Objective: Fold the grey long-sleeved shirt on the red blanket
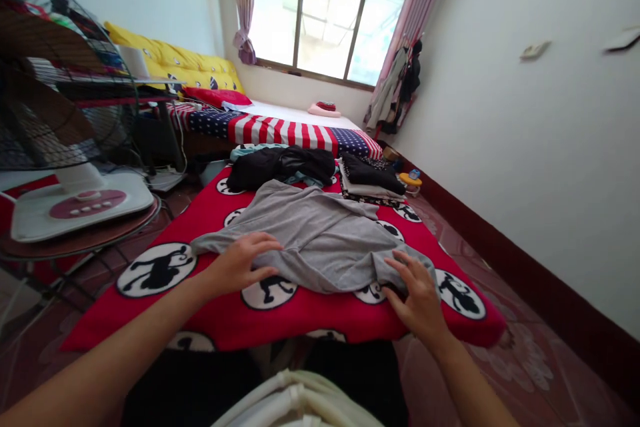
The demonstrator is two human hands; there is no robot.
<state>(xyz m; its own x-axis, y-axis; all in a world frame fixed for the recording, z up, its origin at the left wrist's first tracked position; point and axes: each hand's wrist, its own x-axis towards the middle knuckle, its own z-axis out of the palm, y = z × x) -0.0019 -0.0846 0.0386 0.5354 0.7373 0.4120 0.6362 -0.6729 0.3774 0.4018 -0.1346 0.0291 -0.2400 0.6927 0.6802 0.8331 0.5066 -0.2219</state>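
Both hands press flat on the gray shirt [320, 240] on the red blanket [210, 310], left hand [239, 265] fingers spread apart, right hand [419, 295] fingers spread too.

Red monkey-print mat [320, 320] on floor, grey garment [325, 240], black clothes [283, 167], folded stack [370, 180]

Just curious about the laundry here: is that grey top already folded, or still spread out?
Partly folded: the grey top lies rumpled on the red blanket, both hands, left and right, flat on its near edge.
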